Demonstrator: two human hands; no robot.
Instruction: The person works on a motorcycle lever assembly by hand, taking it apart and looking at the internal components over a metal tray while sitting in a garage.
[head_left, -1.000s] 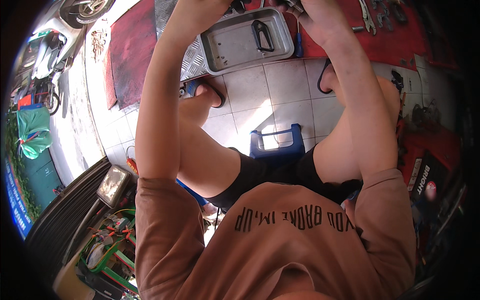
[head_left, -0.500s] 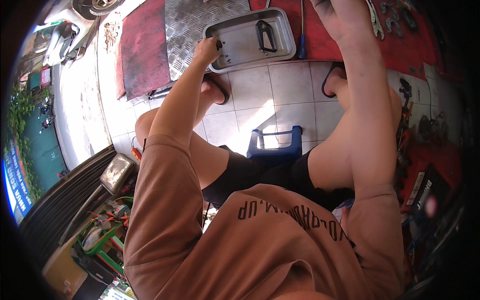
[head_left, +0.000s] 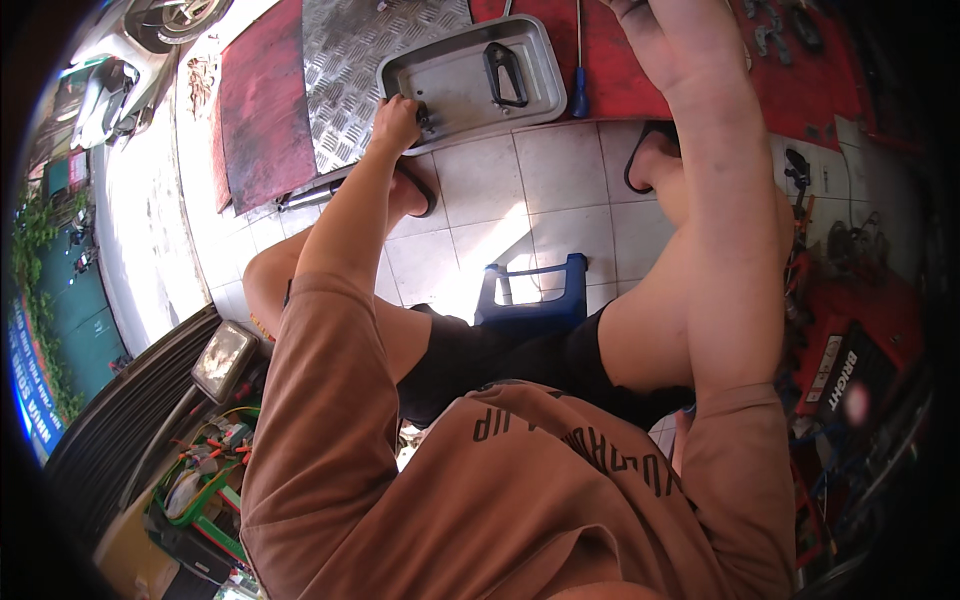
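My left hand [head_left: 397, 122] is over the near left corner of a grey metal tray [head_left: 480, 138], its fingers curled. Something small and dark [head_left: 422, 112] shows at the fingertips, too small to name. A black frame-shaped part [head_left: 514, 102] lies in the right half of the tray. At the top edge, my right hand [head_left: 645, 35] reaches over the red mat, right of a blue-handled screwdriver [head_left: 580, 98]. Its fingers are mostly cut off by the picture's edge, so whatever they hold is out of sight.
Under the tray's left side is a patterned metal plate [head_left: 345, 80] beside red matting [head_left: 262, 110]. Several hand tools [head_left: 770, 40] lie at the upper right. A blue stool [head_left: 572, 290] stands between my legs; a rectangular mirror [head_left: 223, 362] and green crate are at the left.
The whole view has shifted, moving the tray leftward in the picture. My left hand has come slightly nearer to me along the tray's left end. The right hand stays at the top edge.
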